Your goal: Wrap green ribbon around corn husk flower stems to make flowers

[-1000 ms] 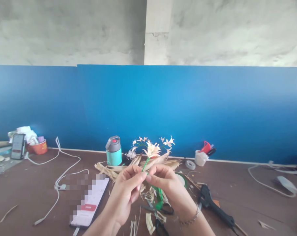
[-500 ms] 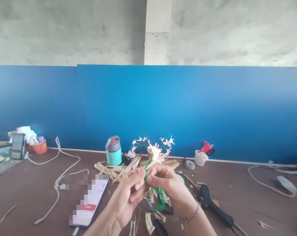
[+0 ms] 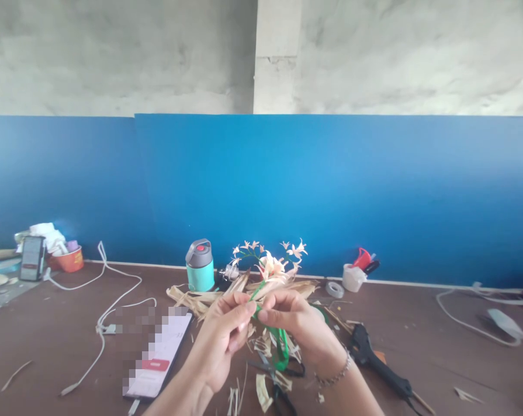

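Note:
Between finger and thumb of my left hand [image 3: 227, 326] is the green stem [image 3: 257, 290] of a pale handmade flower [image 3: 271, 267], its petals facing away from me. My right hand [image 3: 292, 318], closed in a pinch close beside the left, grips a strip of green tape [image 3: 281, 351] that meets the stem at my fingertips and hangs in a loop below. Beneath my hands lie scissors [image 3: 281, 398] among cut scraps of dry husk [image 3: 263, 393]. Behind the held flower, more small flowers [image 3: 297, 249] on thin stems stand near a pile of dried husks [image 3: 196, 297].
A phone [image 3: 160, 358] lies left of my arms, with a white cable [image 3: 99, 329] farther left. A teal jar [image 3: 200, 274] stands at the back. To the right are a black glue gun [image 3: 380, 367], a tape roll [image 3: 334, 290] and a white cup [image 3: 353, 278].
The held flower has turned and tipped slightly to the left. My left fingers have shifted on the stem and the lower ones have curled in. My right hand stays nearly in place.

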`<state>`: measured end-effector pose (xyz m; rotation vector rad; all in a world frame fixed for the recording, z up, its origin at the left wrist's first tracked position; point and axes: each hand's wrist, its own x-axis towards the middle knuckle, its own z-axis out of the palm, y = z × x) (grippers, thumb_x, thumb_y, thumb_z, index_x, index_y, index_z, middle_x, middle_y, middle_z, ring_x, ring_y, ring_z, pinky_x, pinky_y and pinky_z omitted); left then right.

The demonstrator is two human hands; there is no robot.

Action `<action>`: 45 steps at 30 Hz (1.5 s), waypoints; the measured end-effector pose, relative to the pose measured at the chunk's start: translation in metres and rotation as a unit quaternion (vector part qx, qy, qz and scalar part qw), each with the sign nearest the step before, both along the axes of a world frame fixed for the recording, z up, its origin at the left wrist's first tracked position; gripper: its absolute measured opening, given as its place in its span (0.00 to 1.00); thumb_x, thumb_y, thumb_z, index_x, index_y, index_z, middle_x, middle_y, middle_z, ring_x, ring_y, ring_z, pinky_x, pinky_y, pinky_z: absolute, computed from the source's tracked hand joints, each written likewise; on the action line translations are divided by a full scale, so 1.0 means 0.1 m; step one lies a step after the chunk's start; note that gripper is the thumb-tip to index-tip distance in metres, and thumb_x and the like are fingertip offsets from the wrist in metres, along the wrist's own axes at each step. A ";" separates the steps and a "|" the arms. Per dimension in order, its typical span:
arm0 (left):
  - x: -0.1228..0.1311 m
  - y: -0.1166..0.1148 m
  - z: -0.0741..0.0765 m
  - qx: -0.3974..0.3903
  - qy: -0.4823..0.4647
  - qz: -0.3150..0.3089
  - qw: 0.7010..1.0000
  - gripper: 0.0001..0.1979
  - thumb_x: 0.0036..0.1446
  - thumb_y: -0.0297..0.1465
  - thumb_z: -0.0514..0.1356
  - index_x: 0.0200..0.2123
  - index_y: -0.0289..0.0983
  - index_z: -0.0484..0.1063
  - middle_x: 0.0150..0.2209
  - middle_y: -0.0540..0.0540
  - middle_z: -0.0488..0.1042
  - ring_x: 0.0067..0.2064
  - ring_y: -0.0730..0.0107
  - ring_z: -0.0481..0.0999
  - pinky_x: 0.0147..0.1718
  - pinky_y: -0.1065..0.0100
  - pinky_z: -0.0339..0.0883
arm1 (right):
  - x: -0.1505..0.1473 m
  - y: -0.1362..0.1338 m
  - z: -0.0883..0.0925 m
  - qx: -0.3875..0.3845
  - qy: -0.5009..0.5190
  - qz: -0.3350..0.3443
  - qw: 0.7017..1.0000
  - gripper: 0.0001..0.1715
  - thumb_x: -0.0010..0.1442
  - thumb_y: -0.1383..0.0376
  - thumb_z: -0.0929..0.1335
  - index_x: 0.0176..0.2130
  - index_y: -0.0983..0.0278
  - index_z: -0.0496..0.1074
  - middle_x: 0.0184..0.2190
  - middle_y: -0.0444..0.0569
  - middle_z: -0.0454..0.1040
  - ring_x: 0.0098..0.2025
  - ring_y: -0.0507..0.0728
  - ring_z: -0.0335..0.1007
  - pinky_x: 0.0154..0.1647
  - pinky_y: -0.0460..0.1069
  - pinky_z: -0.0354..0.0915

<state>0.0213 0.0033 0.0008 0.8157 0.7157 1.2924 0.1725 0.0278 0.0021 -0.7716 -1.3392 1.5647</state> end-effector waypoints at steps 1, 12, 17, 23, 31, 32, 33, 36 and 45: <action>0.00 0.00 0.00 -0.001 0.006 0.004 1.000 0.15 0.40 0.34 0.70 0.24 0.35 0.66 0.12 0.61 0.58 0.13 0.89 0.45 0.14 0.77 0.33 | 0.00 0.00 0.00 0.001 -0.003 0.001 1.000 0.12 0.43 0.62 0.77 0.21 0.65 0.73 0.21 0.41 0.69 0.26 0.48 0.60 0.30 0.44 0.58; 0.00 -0.01 0.06 0.004 0.050 -0.064 0.997 0.15 0.40 0.36 0.70 0.20 0.36 0.67 0.12 0.61 0.56 0.13 0.87 0.44 0.13 0.76 0.32 | -0.07 -0.11 0.05 0.070 0.093 -0.052 0.992 0.04 0.48 0.63 0.75 0.28 0.60 0.79 0.31 0.46 0.78 0.36 0.56 0.73 0.41 0.51 0.68; 0.01 -0.01 0.06 0.036 0.124 -0.051 0.990 0.15 0.41 0.39 0.69 0.21 0.37 0.68 0.12 0.60 0.57 0.13 0.85 0.46 0.12 0.76 0.36 | -0.08 -0.06 0.03 0.109 0.090 -0.053 0.989 0.05 0.48 0.65 0.75 0.22 0.61 0.78 0.27 0.45 0.78 0.32 0.53 0.72 0.37 0.48 0.68; 0.00 -0.04 0.07 0.127 0.251 0.027 0.959 0.10 0.47 0.35 0.65 0.21 0.36 0.70 0.15 0.56 0.62 0.15 0.81 0.53 0.14 0.75 0.45 | -0.13 -0.07 0.02 0.123 0.060 -0.142 0.980 0.11 0.44 0.63 0.76 0.20 0.64 0.72 0.22 0.44 0.73 0.26 0.52 0.66 0.30 0.47 0.65; -0.01 -0.08 -0.02 0.220 0.346 0.139 0.901 0.06 0.52 0.30 0.61 0.24 0.38 0.73 0.21 0.49 0.69 0.21 0.73 0.63 0.19 0.72 0.55 | -0.23 -0.10 -0.02 0.123 0.038 -0.209 0.969 0.19 0.45 0.58 0.76 0.18 0.64 0.66 0.19 0.42 0.65 0.23 0.51 0.60 0.25 0.47 0.61; -0.01 -0.08 -0.03 0.231 0.345 0.147 0.897 0.06 0.52 0.30 0.61 0.24 0.38 0.73 0.22 0.49 0.69 0.22 0.72 0.64 0.20 0.72 0.56 | -0.23 -0.10 -0.02 0.119 0.043 -0.213 0.969 0.19 0.45 0.58 0.76 0.19 0.64 0.66 0.20 0.42 0.66 0.23 0.51 0.60 0.26 0.47 0.61; -0.01 -0.07 -0.03 0.235 0.342 0.150 0.898 0.06 0.52 0.31 0.60 0.24 0.38 0.73 0.23 0.49 0.69 0.22 0.73 0.63 0.20 0.72 0.56 | -0.23 -0.09 -0.01 0.113 0.048 -0.209 0.970 0.18 0.45 0.58 0.76 0.19 0.64 0.66 0.20 0.43 0.67 0.24 0.51 0.61 0.26 0.47 0.61; -0.01 -0.05 0.02 0.184 0.306 0.099 0.929 0.09 0.52 0.33 0.61 0.22 0.37 0.72 0.19 0.51 0.65 0.20 0.75 0.60 0.19 0.73 0.52 | -0.17 -0.08 0.01 0.093 0.052 -0.141 0.984 0.15 0.46 0.59 0.75 0.23 0.64 0.70 0.24 0.44 0.71 0.27 0.52 0.65 0.29 0.47 0.63; -0.02 -0.06 0.07 0.050 0.123 -0.073 0.988 0.10 0.45 0.33 0.65 0.20 0.37 0.68 0.16 0.56 0.63 0.17 0.80 0.56 0.18 0.75 0.49 | -0.06 -0.09 0.06 0.060 0.103 0.003 0.993 0.09 0.47 0.63 0.75 0.23 0.65 0.75 0.24 0.46 0.75 0.26 0.52 0.69 0.30 0.48 0.66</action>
